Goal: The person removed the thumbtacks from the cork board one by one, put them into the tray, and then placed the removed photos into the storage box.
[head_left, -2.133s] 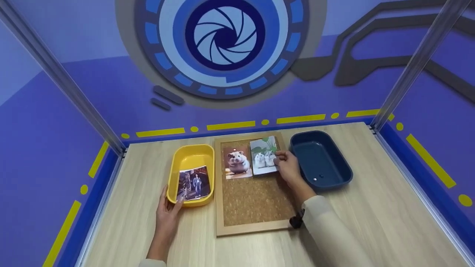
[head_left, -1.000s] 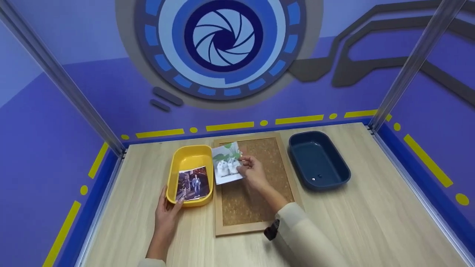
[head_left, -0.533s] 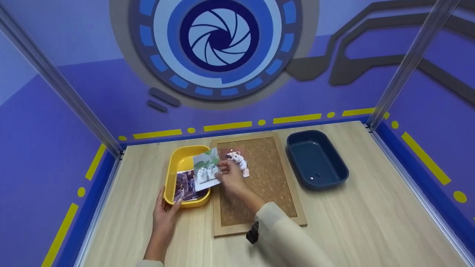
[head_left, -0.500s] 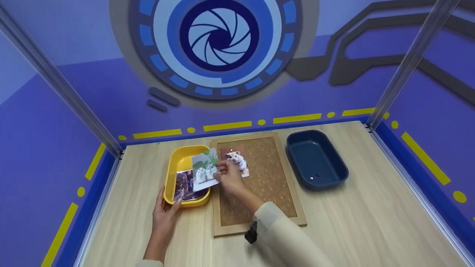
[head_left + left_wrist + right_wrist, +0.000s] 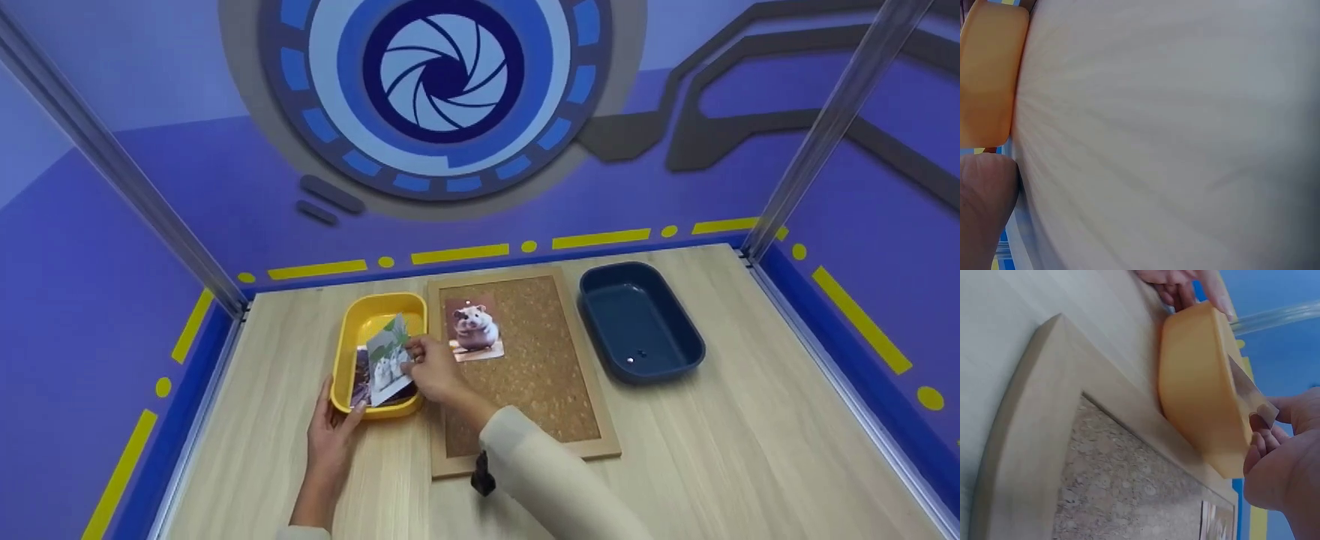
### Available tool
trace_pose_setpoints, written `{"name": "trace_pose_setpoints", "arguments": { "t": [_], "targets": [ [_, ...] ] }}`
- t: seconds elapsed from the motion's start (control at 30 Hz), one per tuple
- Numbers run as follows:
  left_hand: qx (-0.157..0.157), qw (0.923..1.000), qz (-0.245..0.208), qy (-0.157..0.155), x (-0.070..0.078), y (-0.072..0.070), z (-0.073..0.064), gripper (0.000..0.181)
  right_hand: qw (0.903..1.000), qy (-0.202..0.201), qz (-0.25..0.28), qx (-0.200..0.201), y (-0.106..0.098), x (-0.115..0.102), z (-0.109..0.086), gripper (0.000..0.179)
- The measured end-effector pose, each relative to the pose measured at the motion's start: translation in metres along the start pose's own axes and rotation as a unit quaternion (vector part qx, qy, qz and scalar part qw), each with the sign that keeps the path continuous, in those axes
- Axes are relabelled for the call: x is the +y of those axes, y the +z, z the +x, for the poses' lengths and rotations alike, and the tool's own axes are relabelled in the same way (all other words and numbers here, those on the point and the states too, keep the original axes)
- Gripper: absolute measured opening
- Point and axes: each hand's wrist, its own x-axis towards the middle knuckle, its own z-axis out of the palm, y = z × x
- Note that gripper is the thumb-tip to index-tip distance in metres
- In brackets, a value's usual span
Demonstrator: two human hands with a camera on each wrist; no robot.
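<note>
My right hand point(image 5: 439, 375) pinches a photo of white hamsters under green leaves point(image 5: 388, 367) by its right edge. The photo is tilted over the yellow tray point(image 5: 367, 319), its lower part inside the rim. Under it in the tray lie several other photos point(image 5: 360, 379), mostly covered. My left hand point(image 5: 330, 439) grips the tray's near left corner, thumb over the rim. In the right wrist view the pinched photo point(image 5: 1249, 391) is edge-on above the tray wall point(image 5: 1193, 365). The left wrist view shows little but the tray side point(image 5: 991, 73) and part of the hand.
Right of the yellow tray lies a wood-framed cork board point(image 5: 532, 382) with a single-hamster photo point(image 5: 476, 330) at its upper left, a small bright dot at its top. A dark blue tray point(image 5: 637, 315) farther right holds small shiny bits. A wall stands behind the table.
My right hand has carried the white-hamster photo left from the cork board to the yellow tray and lowered and tilted it there. The single-hamster photo is uncovered again. My left hand has stayed put.
</note>
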Motion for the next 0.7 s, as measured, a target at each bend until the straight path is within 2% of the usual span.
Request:
{"name": "trace_pose_setpoints", "arguments": {
  "t": [0.13, 0.23, 0.33, 0.57, 0.7],
  "targets": [
    [-0.002, 1.0, -0.001, 0.001, 0.0, -0.001, 0.0, 0.087, 0.9956, -0.015, -0.093, 0.002, 0.007, -0.004, -0.005, 0.033],
    [-0.001, 1.0, -0.002, -0.003, 0.0, -0.001, -0.001, 0.087, 0.9868, -0.018, -0.161, 0.007, 0.013, -0.006, -0.009, 0.034],
    [0.0, 1.0, 0.0, -0.004, -0.001, -0.001, -0.001, 0.087, 0.9774, -0.01, -0.211, -0.005, 0.019, -0.008, -0.013, 0.036],
    [-0.01, 0.9999, -0.003, 0.011, 0.0, 0.0, -0.002, 0.087, 0.9389, -0.05, -0.334, -0.064, 0.023, -0.009, -0.017, 0.037],
    [-0.013, 0.9999, -0.004, 0.009, 0.001, -0.001, -0.002, 0.087, 0.9255, -0.04, -0.362, -0.104, 0.024, -0.009, -0.019, 0.047]
  ]
}}
